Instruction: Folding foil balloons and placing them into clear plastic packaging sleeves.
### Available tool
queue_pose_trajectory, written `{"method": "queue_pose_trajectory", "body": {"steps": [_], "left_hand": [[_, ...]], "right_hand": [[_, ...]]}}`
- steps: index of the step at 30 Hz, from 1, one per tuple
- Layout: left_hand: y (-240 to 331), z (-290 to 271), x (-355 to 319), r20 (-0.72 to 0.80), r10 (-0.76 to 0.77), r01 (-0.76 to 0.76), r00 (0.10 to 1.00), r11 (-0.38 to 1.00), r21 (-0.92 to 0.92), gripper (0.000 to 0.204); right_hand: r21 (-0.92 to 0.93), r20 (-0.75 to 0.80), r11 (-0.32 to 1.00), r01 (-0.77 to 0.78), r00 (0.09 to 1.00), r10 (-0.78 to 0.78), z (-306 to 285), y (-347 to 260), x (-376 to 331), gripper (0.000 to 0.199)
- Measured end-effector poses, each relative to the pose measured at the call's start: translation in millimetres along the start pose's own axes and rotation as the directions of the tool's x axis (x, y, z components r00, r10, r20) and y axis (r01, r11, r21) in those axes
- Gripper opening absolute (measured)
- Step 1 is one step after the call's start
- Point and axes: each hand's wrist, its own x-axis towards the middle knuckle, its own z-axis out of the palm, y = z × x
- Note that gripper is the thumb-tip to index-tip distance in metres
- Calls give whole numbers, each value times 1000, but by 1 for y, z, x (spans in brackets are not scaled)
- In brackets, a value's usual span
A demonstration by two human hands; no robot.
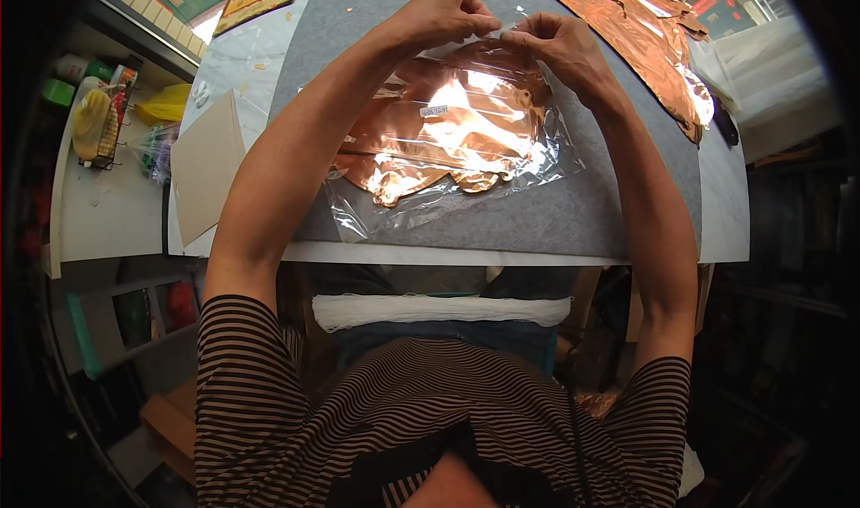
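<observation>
Copper-coloured foil piece (448,136), likely a flat uninflated balloon, lies inside a clear plastic bag (564,154) on the grey felt mat (537,230), mid-table, small rounded tabs toward the wearer. Small label (434,111) sits over its middle. Left hand (443,17): thumb and fingers pinched at the bag's far edge. Right hand (566,55): thumb and index pinched just beside it, same edge, fingertips almost meeting. Film between the tips is too small to make out; can't tell how many layers each hand has. Risks, my read: thin film could split if the two pinches pull apart unevenly or a nail digs in. Slick plastic could slip from either pinch, since only fingertips hold it. Near edge is loose and unpinned, so a tug at the far end could drag the whole bag over the felt. Foil could crease if the bag folds under that pull, or if the left forearm, which crosses above the bag's left side, drops onto it. Strong glare on the foil could hide a crease or nick. Second copper foil piece (627,33) lies at far right, a black-handled tool (726,127) near its lower end; a wide right-elbow swing could knock that tool.
</observation>
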Motion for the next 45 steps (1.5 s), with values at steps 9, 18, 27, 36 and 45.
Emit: {"method": "queue_pose_trajectory", "body": {"steps": [9,18,27,36,45], "left_hand": [[-29,-22,-1,231,3,127,973,829,-545,25],[6,-17,-19,112,-6,51,994,912,-406,22],[-4,3,-10,-8,136,-126,991,896,-426,16],[10,5,-14,-77,145,-156,986,973,-170,22],[22,-38,-27,429,266,69,863,779,-623,44]], "right_hand": [[212,31,977,-38,999,32,3,5,-19,29],[226,-110,974,32,994,-7,2,7,-32,34],[-215,-394,915,342,827,-401,11,-10,-32,36],[-705,-352,661,257,682,-641,24,-27,-35,12],[296,-114,928,226,973,-201,10,-29,-22,20]]}}
